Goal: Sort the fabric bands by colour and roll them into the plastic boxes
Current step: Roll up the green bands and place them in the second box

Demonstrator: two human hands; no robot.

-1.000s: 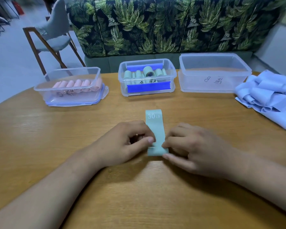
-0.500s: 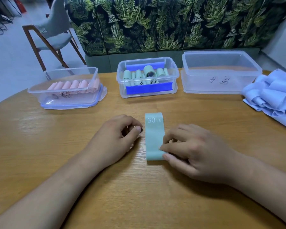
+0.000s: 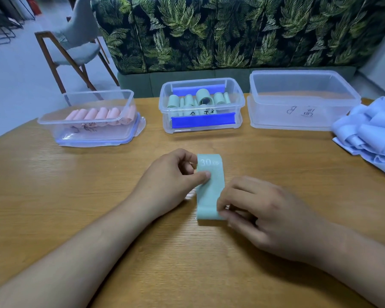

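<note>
On table (image 3: 53,196), left hand (image 3: 167,181) and right hand (image 3: 265,214) pinching green band (image 3: 210,192), boxes (image 3: 200,127) behind, blue bands (image 3: 369,130) right

My left hand (image 3: 171,183) pinches the left edge of the flat pale green fabric band (image 3: 210,192) marked 30 LB, thumb on top. My right hand (image 3: 269,214) pinches its near right corner. The band lies on the wooden desk (image 3: 98,196). Beyond it stand the left clear plastic box (image 3: 87,134) holding pink rolls (image 3: 98,113), the middle clear plastic box (image 3: 165,105) holding green rolls (image 3: 203,96), and the right clear plastic box (image 3: 298,116), with a pile of light blue bands (image 3: 371,132) beside it.
</note>
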